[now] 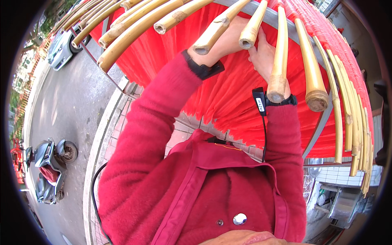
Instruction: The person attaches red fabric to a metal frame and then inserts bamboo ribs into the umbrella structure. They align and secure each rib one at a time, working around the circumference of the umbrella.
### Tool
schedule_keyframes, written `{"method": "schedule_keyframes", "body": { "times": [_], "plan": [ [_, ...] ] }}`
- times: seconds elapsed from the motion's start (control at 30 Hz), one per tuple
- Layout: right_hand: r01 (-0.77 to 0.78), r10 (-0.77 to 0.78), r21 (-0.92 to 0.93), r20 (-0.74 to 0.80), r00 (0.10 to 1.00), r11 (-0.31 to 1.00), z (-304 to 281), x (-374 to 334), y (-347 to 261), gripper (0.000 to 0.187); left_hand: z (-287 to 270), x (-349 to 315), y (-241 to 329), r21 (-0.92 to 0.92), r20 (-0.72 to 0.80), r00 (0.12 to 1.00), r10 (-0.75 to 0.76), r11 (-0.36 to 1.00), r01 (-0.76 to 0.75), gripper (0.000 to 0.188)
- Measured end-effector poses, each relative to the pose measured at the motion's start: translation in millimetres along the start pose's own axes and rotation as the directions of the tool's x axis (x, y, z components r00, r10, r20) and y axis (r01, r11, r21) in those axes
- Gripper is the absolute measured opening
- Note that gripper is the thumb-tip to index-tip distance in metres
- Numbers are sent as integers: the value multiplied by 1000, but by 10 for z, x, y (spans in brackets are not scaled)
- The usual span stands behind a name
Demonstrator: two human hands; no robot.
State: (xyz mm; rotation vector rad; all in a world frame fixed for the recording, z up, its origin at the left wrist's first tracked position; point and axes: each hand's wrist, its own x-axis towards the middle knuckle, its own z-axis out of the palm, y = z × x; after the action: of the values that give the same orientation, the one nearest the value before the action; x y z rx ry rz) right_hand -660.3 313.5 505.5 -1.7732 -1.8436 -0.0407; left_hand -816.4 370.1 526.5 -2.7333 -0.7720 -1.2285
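Note:
Several light brown bamboo poles (pixel 279 49) run side by side overhead, their cut ends toward me. Beneath them hang long bright red sheets or strips (pixel 220 85), which look like thin cloth or paper; I cannot tell which. My left hand (pixel 234 34) reaches up among the poles against the red material, its fingers hidden behind a pole end. Close on its right is my right hand (pixel 263 59), raised between two poles. Its forefinger and thumb show stretched and apart, with nothing visible between them; the other fingers are partly hidden.
A grey metal rail (pixel 271 16) crosses under the poles, with a thin bar (pixel 87 53) at the left. Beyond the kerb, a parked scooter (pixel 51 171) and a silver car (pixel 63 51) stand on the road. At lower right is a clear plastic bin (pixel 346 206).

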Motion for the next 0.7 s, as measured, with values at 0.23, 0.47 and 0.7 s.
{"method": "schedule_keyframes", "body": {
  "times": [0.23,0.47,0.7],
  "plan": [
    [35,-31,-174,24,999,984,153,-159,51,71,70,-188,1,103,-17,996,-84,991,85,20],
    [80,-107,-306,-73,992,949,317,-307,325,75,10,-269,28,229,122,982,-141,967,110,31],
    [108,-129,-199,-95,987,974,339,-354,512,72,-128,-196,22,321,269,922,-278,929,186,16]
  ]
}}
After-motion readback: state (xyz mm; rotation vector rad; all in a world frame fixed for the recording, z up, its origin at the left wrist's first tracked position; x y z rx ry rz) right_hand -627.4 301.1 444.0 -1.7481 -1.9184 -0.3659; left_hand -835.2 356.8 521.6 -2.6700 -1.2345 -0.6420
